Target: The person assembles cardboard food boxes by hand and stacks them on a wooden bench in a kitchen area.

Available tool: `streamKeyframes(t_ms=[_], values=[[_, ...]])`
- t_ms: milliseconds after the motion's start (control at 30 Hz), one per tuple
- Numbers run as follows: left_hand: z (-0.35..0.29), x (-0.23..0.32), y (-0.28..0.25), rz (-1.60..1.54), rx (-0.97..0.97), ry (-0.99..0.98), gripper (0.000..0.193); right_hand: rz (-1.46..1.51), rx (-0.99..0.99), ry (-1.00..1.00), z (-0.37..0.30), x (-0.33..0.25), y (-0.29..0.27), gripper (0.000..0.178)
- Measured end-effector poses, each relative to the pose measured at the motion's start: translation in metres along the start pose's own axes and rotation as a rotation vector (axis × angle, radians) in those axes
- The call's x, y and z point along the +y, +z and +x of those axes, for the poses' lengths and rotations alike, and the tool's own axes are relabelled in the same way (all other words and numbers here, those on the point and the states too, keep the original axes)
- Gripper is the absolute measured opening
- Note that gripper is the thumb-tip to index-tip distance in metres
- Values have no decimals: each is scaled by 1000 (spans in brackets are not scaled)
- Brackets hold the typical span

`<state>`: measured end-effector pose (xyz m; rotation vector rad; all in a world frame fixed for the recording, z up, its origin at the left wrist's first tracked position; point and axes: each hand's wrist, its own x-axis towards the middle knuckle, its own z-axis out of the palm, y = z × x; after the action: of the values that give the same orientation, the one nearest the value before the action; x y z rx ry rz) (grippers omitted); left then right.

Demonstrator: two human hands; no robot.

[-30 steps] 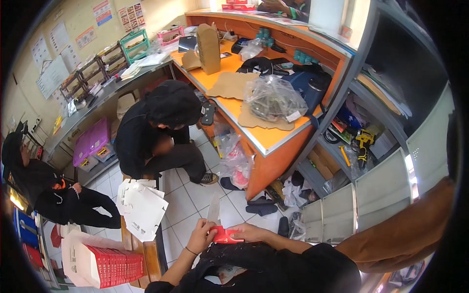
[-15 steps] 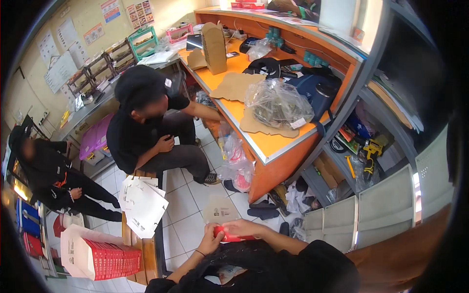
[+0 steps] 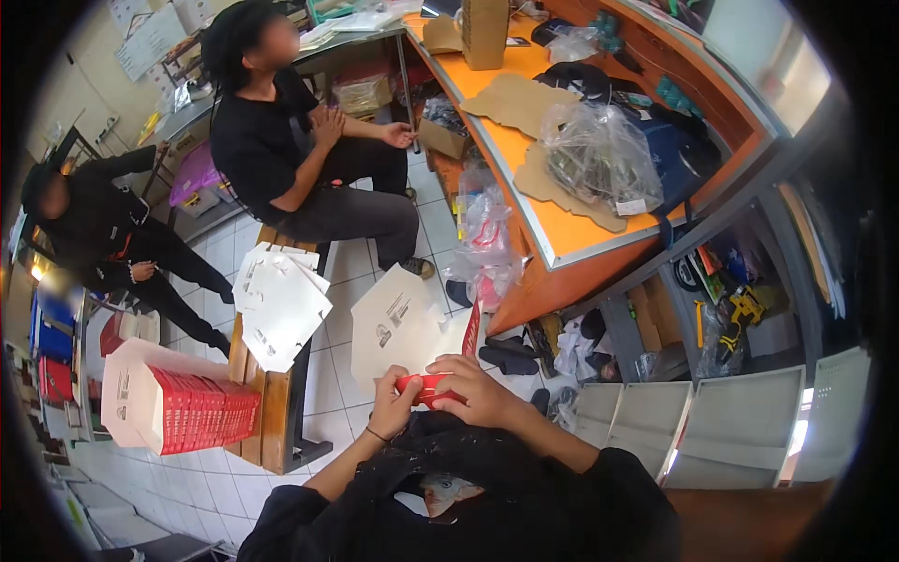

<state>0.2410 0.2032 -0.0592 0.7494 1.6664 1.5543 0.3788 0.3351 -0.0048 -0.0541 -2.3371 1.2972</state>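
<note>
In front of my chest I hold a partly folded cardboard box [image 3: 398, 314], white with red sides. Its wide white flap stands out away from me, and a narrow red-edged flap sticks up at the right. My left hand [image 3: 390, 406] pinches the box's red near side at the left end. At the right end of that side, my right hand [image 3: 487, 398] has its fingers bent over the red panel. To my left, a row of nested red-and-white boxes [image 3: 208, 410] and a pile of flat white box blanks [image 3: 278, 304] lie on a wooden bench [image 3: 273, 438].
A person in black [image 3: 272, 122] sits at the bench's far end; another [image 3: 103, 225] stands at the left. Ahead right is an orange desk [image 3: 562, 223] with cardboard pieces and a plastic bag [image 3: 599, 155]. Shoes [image 3: 510, 361] and bags lie beside it. Grey shelves [image 3: 740, 328] stand right.
The box's white flap has come up and shows much larger, with a red-edged flap raised beside it. The seated person has drawn an arm back from the desk and lifted their head.
</note>
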Motion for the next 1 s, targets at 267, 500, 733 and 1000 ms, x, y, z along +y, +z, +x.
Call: streamKeyframes(t_ms=[267,500,733,1000], values=[[-9,19,1,29,-88,-114,18,-119,341,207,-12,17,13,15],[3,20,1,367,7,136,17,-140,394,159,-12,16,25,13],[-4,42,6,303,-45,61,17,-166,289,196,-5,20,15,14],[-9,32,-11,91,-81,111,17,18,191,168,-15,20,9,56]])
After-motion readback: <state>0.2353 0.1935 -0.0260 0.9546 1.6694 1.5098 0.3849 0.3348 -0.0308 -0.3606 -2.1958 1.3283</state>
